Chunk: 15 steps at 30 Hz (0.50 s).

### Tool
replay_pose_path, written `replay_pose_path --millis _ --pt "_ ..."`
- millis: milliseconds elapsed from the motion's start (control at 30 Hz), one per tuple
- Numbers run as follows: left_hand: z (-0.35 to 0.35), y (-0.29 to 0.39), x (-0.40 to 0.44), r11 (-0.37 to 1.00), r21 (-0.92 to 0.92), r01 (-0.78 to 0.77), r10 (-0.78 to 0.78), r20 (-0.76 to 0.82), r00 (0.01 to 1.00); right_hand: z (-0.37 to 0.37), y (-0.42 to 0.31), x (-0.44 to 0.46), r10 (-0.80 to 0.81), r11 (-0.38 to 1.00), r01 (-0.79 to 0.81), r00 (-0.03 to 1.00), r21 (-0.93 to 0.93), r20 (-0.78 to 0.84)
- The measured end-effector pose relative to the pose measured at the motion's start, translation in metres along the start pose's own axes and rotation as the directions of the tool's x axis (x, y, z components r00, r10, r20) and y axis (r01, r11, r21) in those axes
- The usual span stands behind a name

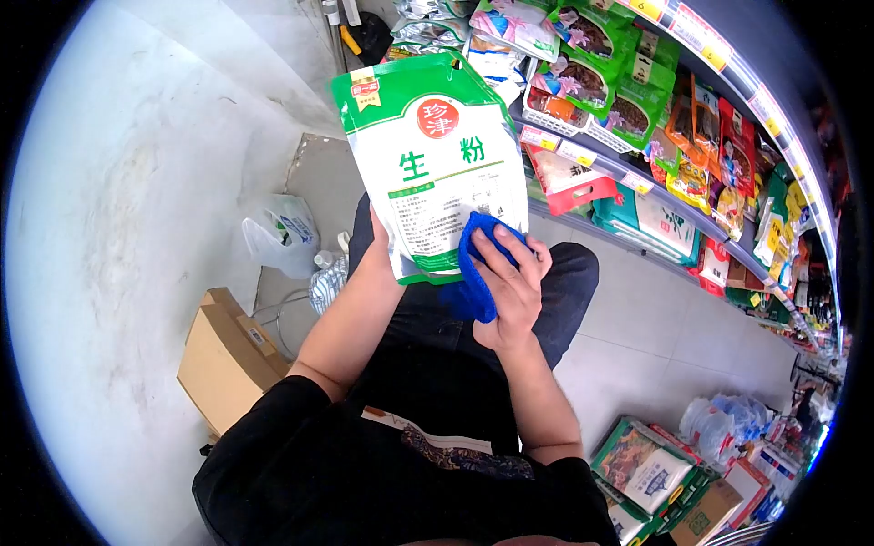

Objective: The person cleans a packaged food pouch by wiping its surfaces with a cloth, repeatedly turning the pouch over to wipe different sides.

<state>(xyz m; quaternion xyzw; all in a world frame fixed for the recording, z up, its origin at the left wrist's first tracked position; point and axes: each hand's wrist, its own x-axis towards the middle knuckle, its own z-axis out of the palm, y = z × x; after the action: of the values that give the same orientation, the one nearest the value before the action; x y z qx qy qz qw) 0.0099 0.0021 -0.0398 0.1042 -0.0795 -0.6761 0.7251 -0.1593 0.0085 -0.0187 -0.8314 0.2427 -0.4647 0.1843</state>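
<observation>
A green and white bag (428, 168) with a red round emblem is held up in front of me, its printed face toward the camera. My left hand (378, 238) supports it from behind at the lower left edge, and its fingers are hidden by the bag. At the lower right of the bag, my right hand (513, 280) presses a blue cloth (480, 289) against the printed face. Its fingers are bent over the cloth, which hangs down past the palm.
Shelves (619, 170) with many packaged foods curve along the right. A cardboard box (228, 359) and a white plastic bag (284, 235) stand on the floor at left. Flat packages (646, 469) lie at the lower right. A pale wall (137, 227) rises at the left.
</observation>
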Motion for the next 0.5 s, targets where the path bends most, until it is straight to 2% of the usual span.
replay_pose_path --millis 33,167,267,300,333,400,500 --pt "-0.011 -0.001 0.000 0.998 0.054 -0.015 0.017 -0.036 0.999 0.004 0.001 -0.002 0.019 0.997 -0.019 1.000 0.077 0.000" --pt "-0.052 -0.008 0.001 0.961 0.271 -0.051 0.099 -0.168 0.981 0.006 -0.008 0.006 0.070 0.997 -0.071 0.974 -0.003 0.214" --pt "-0.009 -0.015 -0.006 0.965 0.249 -0.080 0.165 -0.343 0.925 0.010 -0.018 0.012 0.062 0.997 -0.048 0.970 -0.065 0.236" --pt "-0.017 -0.014 -0.007 0.976 0.181 -0.121 0.133 -0.053 0.990 0.012 -0.017 0.011 0.026 0.994 0.001 0.967 -0.107 0.255" --pt "-0.024 -0.013 -0.008 0.985 0.102 -0.139 0.110 0.243 0.964 0.012 -0.018 0.013 0.018 0.994 0.011 0.967 -0.110 0.255" --pt "-0.018 -0.012 -0.008 0.928 0.317 -0.196 0.113 0.262 0.959 0.013 -0.017 0.019 0.000 0.993 0.031 0.967 -0.116 0.256" --pt "-0.010 -0.011 -0.005 0.905 0.394 -0.163 0.061 0.258 0.964 0.013 -0.014 0.030 -0.001 0.989 0.039 0.966 -0.143 0.259"
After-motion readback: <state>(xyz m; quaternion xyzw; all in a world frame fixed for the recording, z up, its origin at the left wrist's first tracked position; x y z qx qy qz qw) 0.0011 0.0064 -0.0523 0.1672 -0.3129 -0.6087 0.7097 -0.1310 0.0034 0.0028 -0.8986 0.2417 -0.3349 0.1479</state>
